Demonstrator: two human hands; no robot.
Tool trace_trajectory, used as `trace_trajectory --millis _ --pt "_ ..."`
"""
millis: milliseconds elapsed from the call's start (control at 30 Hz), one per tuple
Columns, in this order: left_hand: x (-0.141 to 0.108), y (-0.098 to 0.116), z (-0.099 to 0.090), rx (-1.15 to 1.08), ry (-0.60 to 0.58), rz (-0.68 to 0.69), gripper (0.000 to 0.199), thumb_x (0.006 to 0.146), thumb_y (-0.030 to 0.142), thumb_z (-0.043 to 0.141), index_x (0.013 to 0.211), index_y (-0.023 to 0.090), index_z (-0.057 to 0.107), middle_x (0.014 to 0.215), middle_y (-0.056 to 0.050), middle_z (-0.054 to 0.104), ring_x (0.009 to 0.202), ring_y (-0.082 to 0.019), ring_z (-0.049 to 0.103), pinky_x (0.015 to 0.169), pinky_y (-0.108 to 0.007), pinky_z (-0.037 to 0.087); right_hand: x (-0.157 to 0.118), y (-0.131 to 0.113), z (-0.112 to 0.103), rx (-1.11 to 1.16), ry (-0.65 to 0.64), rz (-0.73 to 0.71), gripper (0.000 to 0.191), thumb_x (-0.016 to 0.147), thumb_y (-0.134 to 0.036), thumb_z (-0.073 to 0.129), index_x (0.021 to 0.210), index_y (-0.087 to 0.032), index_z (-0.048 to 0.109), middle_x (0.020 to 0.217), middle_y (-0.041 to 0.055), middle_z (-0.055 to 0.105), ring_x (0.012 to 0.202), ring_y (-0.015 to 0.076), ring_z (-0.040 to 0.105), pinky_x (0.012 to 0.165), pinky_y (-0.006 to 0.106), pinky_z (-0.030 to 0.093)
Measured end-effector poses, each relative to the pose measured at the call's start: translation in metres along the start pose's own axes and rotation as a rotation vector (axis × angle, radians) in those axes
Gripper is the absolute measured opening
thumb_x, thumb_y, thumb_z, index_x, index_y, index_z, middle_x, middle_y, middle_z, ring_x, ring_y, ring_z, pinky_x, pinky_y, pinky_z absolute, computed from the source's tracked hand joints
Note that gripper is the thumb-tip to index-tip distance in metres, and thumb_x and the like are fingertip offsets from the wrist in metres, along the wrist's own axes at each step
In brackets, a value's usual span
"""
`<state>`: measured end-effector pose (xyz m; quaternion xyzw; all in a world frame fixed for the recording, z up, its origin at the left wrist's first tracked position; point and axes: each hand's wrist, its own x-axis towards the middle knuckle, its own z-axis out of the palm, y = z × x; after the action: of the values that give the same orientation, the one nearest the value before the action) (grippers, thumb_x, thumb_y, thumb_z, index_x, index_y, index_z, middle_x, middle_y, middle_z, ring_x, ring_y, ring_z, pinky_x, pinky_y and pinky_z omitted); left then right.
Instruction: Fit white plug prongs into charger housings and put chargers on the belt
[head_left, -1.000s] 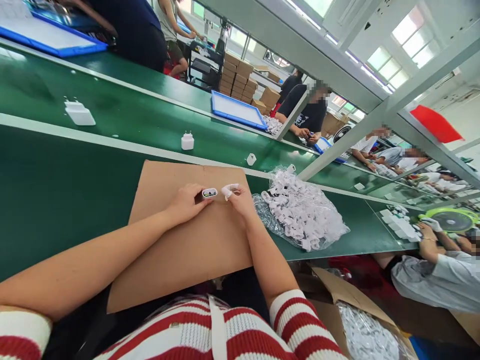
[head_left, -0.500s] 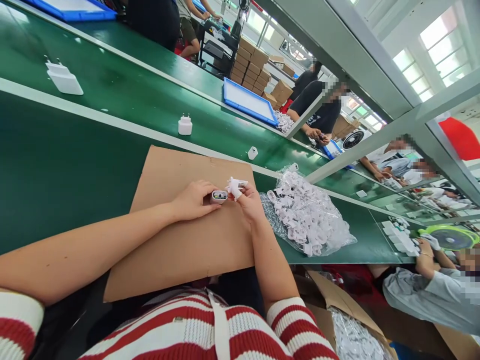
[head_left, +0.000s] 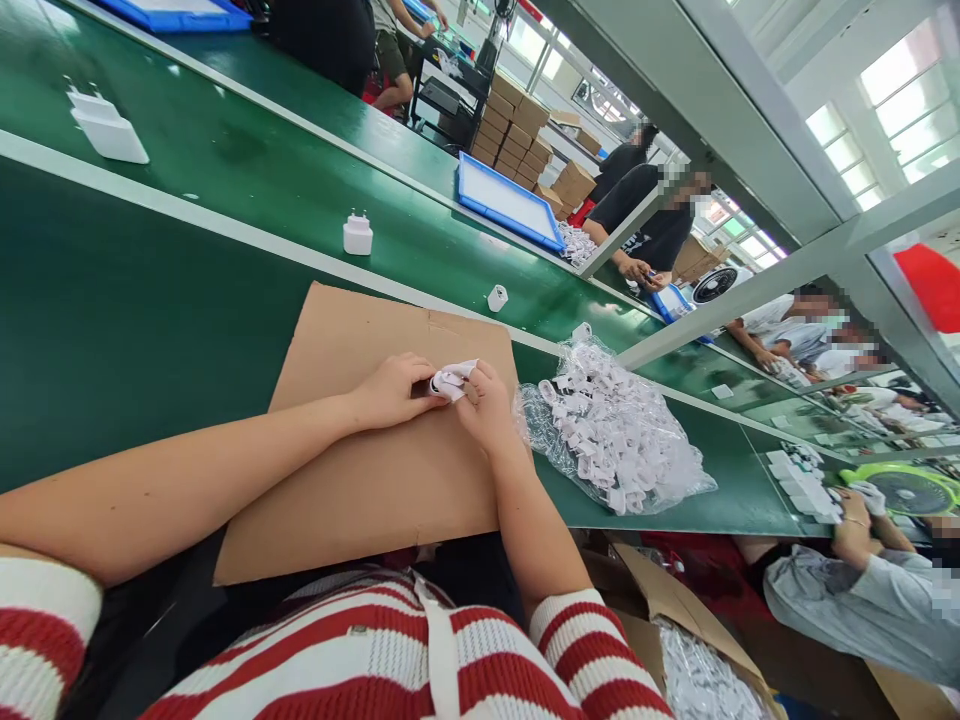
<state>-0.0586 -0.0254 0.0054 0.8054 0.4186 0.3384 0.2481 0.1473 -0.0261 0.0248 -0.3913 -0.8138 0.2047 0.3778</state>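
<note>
Over a brown cardboard sheet (head_left: pixel 390 490), my left hand (head_left: pixel 391 393) is closed around a white charger housing (head_left: pixel 434 386), mostly covered by the fingers. My right hand (head_left: pixel 487 408) pinches a small white plastic plug cover (head_left: pixel 454 379). The cover is up against the open end of the housing; whether it sits inside cannot be made out. Just right of my right hand lies a clear plastic bag (head_left: pixel 626 430) heaped with many similar white parts.
White chargers (head_left: pixel 358 235) stand spaced along the green belt (head_left: pixel 262 200) beyond a pale rail. A blue-rimmed tray (head_left: pixel 510 203) lies farther back. A metal post (head_left: pixel 667 325) rises behind the bag. At right, a co-worker's hands are beside white pieces (head_left: pixel 801 485) and a green fan (head_left: pixel 900 488).
My right hand has brought the white plug cover left onto the housing's open end, which showed before. My left hand keeps its hold. The camera view has shifted slightly.
</note>
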Motion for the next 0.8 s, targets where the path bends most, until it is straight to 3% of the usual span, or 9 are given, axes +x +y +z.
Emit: trace_trajectory --millis 167,467,567,667,800 --pt "0.001 -0.001 0.001 -0.004 0.005 -0.018 0.037 0.09 0.056 0.064 0.089 0.019 0.071 0.089 -0.008 0.07 0.087 -0.026 0.062 0.08 -0.039 0.047 0.0 0.0 0.0 -0.085 0.05 -0.025 0.02 0.092 -0.02 0.062 0.104 -0.026 0.076 0.101 0.0067 0.068 0.103 0.024 0.059 0.093 0.039 0.05" --pt "0.001 0.001 0.0 -0.015 0.007 -0.01 0.035 0.089 0.055 0.065 0.093 0.022 0.074 0.093 -0.008 0.07 0.091 -0.027 0.063 0.086 -0.04 0.048 0.004 0.002 0.0 -0.188 -0.046 0.046 0.015 0.086 -0.016 0.064 0.091 -0.023 0.075 0.087 0.0041 0.063 0.096 0.0235 0.054 0.087 0.036 0.047" --pt "0.001 0.002 0.0 -0.02 0.008 -0.024 0.035 0.088 0.055 0.065 0.095 0.022 0.075 0.093 -0.008 0.071 0.092 -0.027 0.063 0.087 -0.041 0.049 0.009 0.002 -0.003 -0.252 -0.103 0.046 0.017 0.08 -0.01 0.063 0.081 -0.024 0.072 0.081 0.0025 0.059 0.091 0.0231 0.055 0.095 0.04 0.046" --pt "0.001 0.001 0.0 -0.034 0.003 -0.043 0.036 0.088 0.056 0.064 0.096 0.022 0.075 0.095 -0.008 0.072 0.093 -0.028 0.063 0.088 -0.042 0.049 0.014 0.007 -0.006 -0.224 -0.144 0.063 0.02 0.077 -0.008 0.066 0.08 -0.026 0.073 0.081 0.0002 0.062 0.092 0.022 0.06 0.11 0.045 0.039" --pt "0.002 0.0 0.003 -0.027 0.023 -0.065 0.04 0.086 0.059 0.064 0.096 0.021 0.074 0.096 -0.009 0.073 0.095 -0.028 0.064 0.089 -0.042 0.049 0.011 0.011 0.002 -0.115 -0.081 0.159 0.018 0.08 -0.016 0.069 0.09 -0.027 0.078 0.084 -0.0002 0.065 0.091 0.0203 0.064 0.102 0.039 0.047"
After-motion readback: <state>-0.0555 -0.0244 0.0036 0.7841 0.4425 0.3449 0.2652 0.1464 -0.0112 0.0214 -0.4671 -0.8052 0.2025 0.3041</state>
